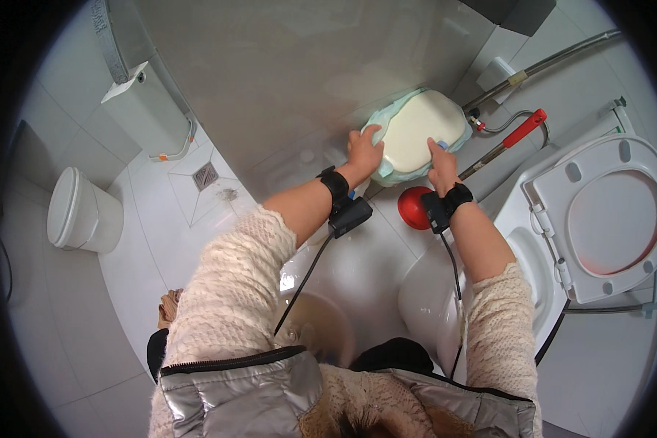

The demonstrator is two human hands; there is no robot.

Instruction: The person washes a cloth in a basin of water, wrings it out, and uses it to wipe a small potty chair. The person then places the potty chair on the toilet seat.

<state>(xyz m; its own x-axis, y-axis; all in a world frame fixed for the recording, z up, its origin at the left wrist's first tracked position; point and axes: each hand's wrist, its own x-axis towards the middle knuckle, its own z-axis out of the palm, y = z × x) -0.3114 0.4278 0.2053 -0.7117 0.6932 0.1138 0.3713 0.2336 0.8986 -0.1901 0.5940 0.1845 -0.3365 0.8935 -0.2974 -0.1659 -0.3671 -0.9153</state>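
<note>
A cream-coloured lidded bin [416,135] with rounded corners stands against the grey panel, ahead of me and a little to the right. A pale green plastic bag [385,115] sticks out around its lid. My left hand [365,151] is closed on the bag's edge at the bin's left side. At the near right edge, my right hand [443,166] pinches the rim, its thumb on top by a small blue spot. The bin's lower part is mostly hidden by the lid and my hands. Both wrists wear black straps with small cabled boxes.
On the right stands a white toilet [536,255] with its seat raised. A plunger's red cup [414,208] and a red-handled rod [524,128] are near the bin. A white bucket [87,212] and floor drain [205,176] are at left; a water-filled basin [317,328] is below me.
</note>
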